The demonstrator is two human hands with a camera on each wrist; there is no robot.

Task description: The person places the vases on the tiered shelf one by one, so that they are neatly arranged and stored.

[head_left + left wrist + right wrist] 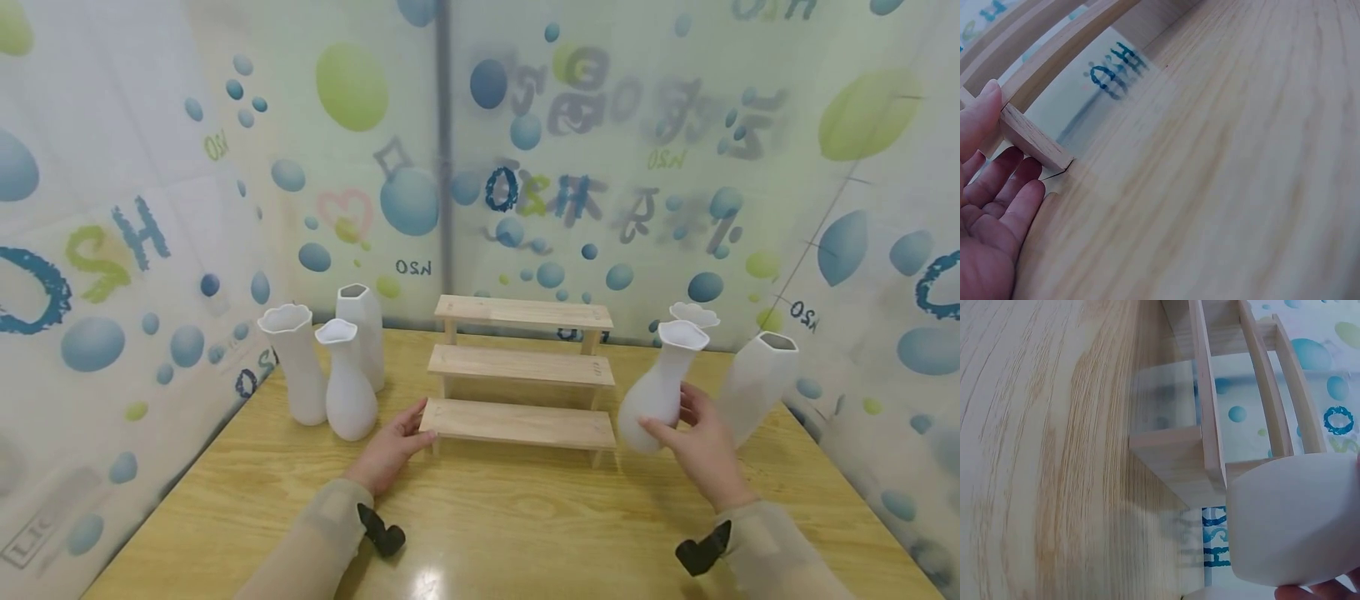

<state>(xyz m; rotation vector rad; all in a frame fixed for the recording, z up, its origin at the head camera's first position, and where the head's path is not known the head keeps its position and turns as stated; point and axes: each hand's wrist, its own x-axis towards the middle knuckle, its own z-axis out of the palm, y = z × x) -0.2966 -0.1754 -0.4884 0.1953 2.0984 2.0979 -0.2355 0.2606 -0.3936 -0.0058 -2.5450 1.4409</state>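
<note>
My right hand (705,450) grips a white vase (648,396) with a round belly and scalloped rim, tilted a little to the right beside the stand's right end. In the right wrist view the vase's base (1291,519) hangs close to that end, and only fingertips (1310,592) of the hand show. A three-step wooden display stand (521,423) is in the middle of the table. My left hand (390,450) holds the left end of its lowest step; in the left wrist view the thumb (984,112) presses the board, with fingers curled beside the leg (1035,140).
Left of the stand are a fluted vase (294,367), a round-bellied vase (350,400) and an angular vase (367,333), all white. On the right, another angular vase (761,383) leans behind my hand, and a fluted rim (696,314) shows behind the held vase. Patterned curtains (525,167) enclose the table (517,525).
</note>
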